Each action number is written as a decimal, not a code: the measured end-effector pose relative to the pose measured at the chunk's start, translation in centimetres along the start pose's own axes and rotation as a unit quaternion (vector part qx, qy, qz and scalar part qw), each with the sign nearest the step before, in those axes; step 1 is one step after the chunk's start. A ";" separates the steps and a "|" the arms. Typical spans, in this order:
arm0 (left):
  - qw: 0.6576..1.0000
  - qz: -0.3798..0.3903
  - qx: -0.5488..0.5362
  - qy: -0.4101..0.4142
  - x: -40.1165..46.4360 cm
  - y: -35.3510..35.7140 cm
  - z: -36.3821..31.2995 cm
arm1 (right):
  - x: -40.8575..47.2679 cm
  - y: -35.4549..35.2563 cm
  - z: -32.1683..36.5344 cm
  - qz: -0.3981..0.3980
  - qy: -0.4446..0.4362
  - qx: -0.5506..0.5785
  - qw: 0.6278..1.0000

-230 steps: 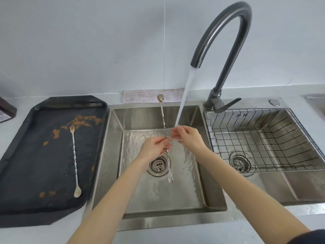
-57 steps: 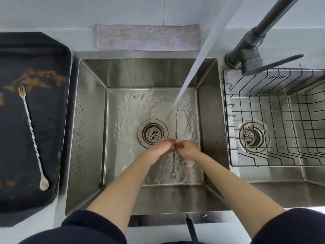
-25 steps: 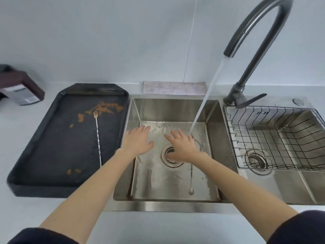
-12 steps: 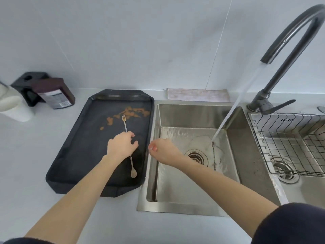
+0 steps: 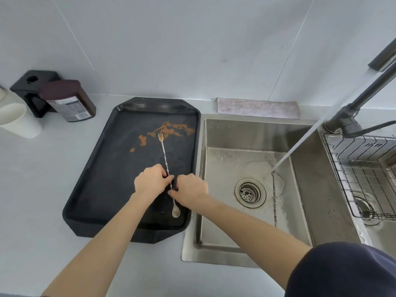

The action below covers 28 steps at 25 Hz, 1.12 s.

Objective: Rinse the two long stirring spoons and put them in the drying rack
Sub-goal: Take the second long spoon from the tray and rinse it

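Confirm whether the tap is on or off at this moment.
On. A stream of water slants down from the faucet and strikes the floor of the sink beside the drain.

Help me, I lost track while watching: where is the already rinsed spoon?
The rinsed spoon lies in the left sink basin, right of the drain, under the running water.

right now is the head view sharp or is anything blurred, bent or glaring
Head view: even soft light, only faint shadows under the hands; left hand and right hand on the tray spoon look sharp; wide-angle bends the wall seams and sink edges; the water stream is streaked; mild sheen on the wet steel.
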State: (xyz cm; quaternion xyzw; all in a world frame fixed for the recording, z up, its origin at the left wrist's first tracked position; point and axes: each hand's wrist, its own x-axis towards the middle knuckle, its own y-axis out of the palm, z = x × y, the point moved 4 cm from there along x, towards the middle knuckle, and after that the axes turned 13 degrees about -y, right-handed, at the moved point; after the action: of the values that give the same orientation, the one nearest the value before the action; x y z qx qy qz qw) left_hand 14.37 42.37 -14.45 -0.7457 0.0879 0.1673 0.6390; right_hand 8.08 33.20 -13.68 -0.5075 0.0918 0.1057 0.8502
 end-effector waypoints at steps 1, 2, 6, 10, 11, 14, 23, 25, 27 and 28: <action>1.000 0.001 0.005 -0.007 0.1 0.1 0.0 | 0.2 0.1 0.2 -0.001 -0.003 -0.011 1.000; 1.000 0.003 0.009 -0.014 0.2 0.1 -0.2 | 0.2 0.2 0.3 -0.003 -0.005 -0.020 1.000; 0.998 0.021 0.021 -0.048 0.6 0.4 -0.9 | 0.3 0.4 0.6 -0.009 -0.011 -0.031 0.999; 0.996 0.057 -0.010 -0.063 0.4 0.4 -1.0 | 0.1 0.3 0.3 -0.008 -0.005 0.005 1.000; 0.995 0.068 -0.030 -0.067 0.3 0.3 -0.9 | 0.1 0.3 0.1 -0.008 0.000 0.026 1.000; 0.991 0.083 -0.087 -0.058 -0.1 -0.6 -1.0 | 0.2 -0.1 -0.6 -0.010 0.028 0.101 0.994; 0.948 0.111 -0.298 0.020 -2.9 -2.4 -4.4 | -2.3 -2.1 -3.8 -0.075 0.044 0.333 0.939; 0.937 0.114 -0.329 0.032 -4.0 -2.5 -5.8 | -3.5 -3.1 -4.8 -0.097 0.046 0.351 0.930; 0.934 0.111 -0.336 0.051 -5.1 -2.4 -7.1 | -4.9 -3.9 -6.2 -0.078 0.054 0.393 0.914; 0.933 0.115 -0.336 0.061 -5.8 -2.2 -7.8 | -5.8 -4.3 -7.1 -0.053 0.058 0.425 0.902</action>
State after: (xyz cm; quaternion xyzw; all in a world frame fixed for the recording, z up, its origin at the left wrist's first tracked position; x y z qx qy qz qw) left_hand 10.82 34.55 -9.34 -0.9106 0.1502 0.2132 0.3207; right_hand 3.36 24.42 -11.82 -0.1075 0.1507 -0.0181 0.9825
